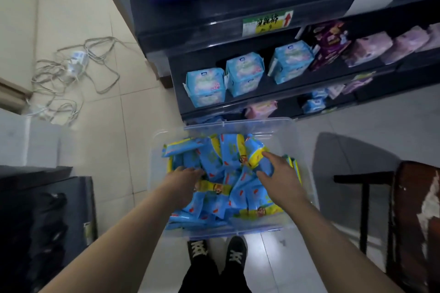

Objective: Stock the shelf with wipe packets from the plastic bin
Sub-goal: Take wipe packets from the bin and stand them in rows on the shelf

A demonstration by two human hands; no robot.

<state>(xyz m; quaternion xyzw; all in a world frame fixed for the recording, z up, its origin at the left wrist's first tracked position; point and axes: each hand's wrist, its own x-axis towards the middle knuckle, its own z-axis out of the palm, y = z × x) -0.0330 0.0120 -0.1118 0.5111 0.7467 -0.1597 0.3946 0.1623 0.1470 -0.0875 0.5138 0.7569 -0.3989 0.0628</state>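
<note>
Step in hand: You are at the pick-up, both arms reaching down into the stock; nothing has been lifted clear yet, and by my reading the stocking has barely begun.
Bin: The clear, rectangular plastic bin [240,123] sits on the tiled floor at 6 o'clock, just ahead of your shoes and right against the foot of the shelving.
Packets: The flat blue-and-yellow wipe packets [228,173] lie in a loose, overlapping heap that fills the bin; I see none of them on the shelves.
Left hand: Your left hand [184,179] is at the heap's 9 o'clock side with its fingertips buried among the packets. I cannot tell whether they have hold of one.
Right hand: Your right hand [279,173] lies at the 3 o'clock side, fingers spread and fairly straight on top of the packets, thumb out, gripping nothing.
Shelf: The dark, multi-tier shelf unit [190,38] rises from 12 to 2 o'clock, carrying light-blue soft packs [245,74] and purple packs [371,50], with gaps between them.
Next move: Close your fingers round a small, squared-up bundle, then lift it towards 12 o'clock. The slippery film will likely let loose packets slide, so gather them edge to edge first.
Watch: The tangle of grey cables [71,71] lies on the floor at 10 o'clock.
</note>
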